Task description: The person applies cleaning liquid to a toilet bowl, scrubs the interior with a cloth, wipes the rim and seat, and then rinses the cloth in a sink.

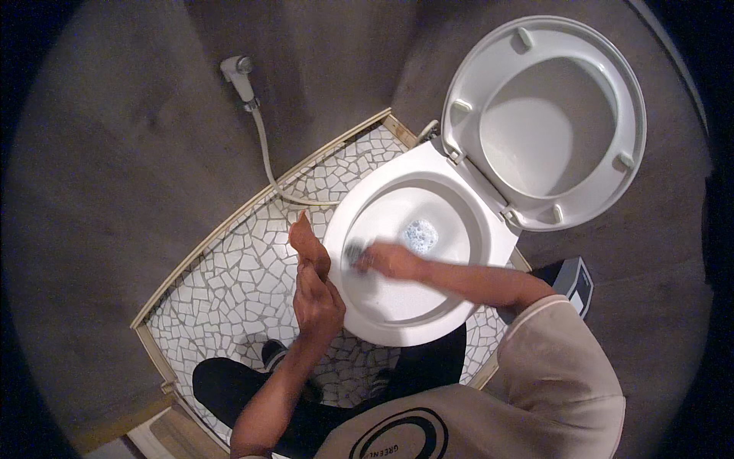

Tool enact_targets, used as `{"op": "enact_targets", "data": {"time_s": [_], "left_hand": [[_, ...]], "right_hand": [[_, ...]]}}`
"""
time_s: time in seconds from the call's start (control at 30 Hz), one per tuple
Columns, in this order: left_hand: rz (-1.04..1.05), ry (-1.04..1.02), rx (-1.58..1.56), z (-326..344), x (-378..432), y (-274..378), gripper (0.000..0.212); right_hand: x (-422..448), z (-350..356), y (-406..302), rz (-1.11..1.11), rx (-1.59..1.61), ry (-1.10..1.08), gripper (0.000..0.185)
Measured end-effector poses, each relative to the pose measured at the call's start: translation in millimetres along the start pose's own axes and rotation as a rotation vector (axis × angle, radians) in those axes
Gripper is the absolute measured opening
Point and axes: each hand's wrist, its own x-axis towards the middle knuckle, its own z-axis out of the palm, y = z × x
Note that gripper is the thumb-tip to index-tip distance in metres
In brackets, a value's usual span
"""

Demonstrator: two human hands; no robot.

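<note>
A white toilet bowl (pixel 395 304) stands before me with its ring seat (pixel 464 149) and lid (pixel 527 137) raised. My right hand (pixel 395 261) is inside the bowl, blurred, with its fingers around a small greyish scrubbing pad (pixel 354 252). That pad is at the left inner wall. Bluish-white foam (pixel 421 236) floats on the water at the bottom. Just outside the left rim, my left hand (pixel 318 301) grips a reddish-brown object (pixel 309 244) with a narrow tip. Its lower part is hidden by the fingers, and I cannot tell what it is.
A white bidet sprayer (pixel 238 77) hangs on the dark wall, its hose (pixel 265 149) running down behind the bowl. White mosaic tile (pixel 229 275) covers the floor, edged by wooden trim (pixel 229 225). A grey box-like object (pixel 573 284) stands right of the toilet, partly behind my arm.
</note>
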Motion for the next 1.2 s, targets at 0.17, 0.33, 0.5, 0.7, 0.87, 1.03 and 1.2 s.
{"op": "enact_targets", "data": {"time_s": [0.17,0.33,0.5,0.7,0.87,1.03,1.2], "left_hand": [[-0.108,-0.116,-0.109,-0.3,7.9,9.0,0.050],[-0.117,-0.117,0.038,-2.3,1.9,5.1,0.049],[-0.205,-0.164,-0.026,-1.3,4.2,10.4,0.050],[-0.178,-0.164,-0.054,-5.4,8.2,9.6,0.055],[-0.284,-0.212,-0.166,-13.0,14.7,16.0,0.055],[-0.266,-0.232,-0.059,-8.0,12.3,16.1,0.054],[-0.281,-0.278,-0.129,-17.8,18.8,16.6,0.055]], "right_hand": [[9.6,-24.3,49.0,0.376,0.171,0.436,0.019],[15.5,-34.4,37.5,0.269,-0.114,0.011,0.025],[-58.0,-103.7,91.3,0.223,-0.913,-0.188,0.022],[-96.2,-93.6,62.1,0.299,-0.945,-0.427,0.019],[-97.1,-69.6,98.1,0.283,-0.824,-0.402,0.017],[-80.2,-20.8,-49.2,0.270,0.016,-0.455,0.026],[-29.3,3.6,-53.7,-0.038,0.087,-0.216,0.026]]}}
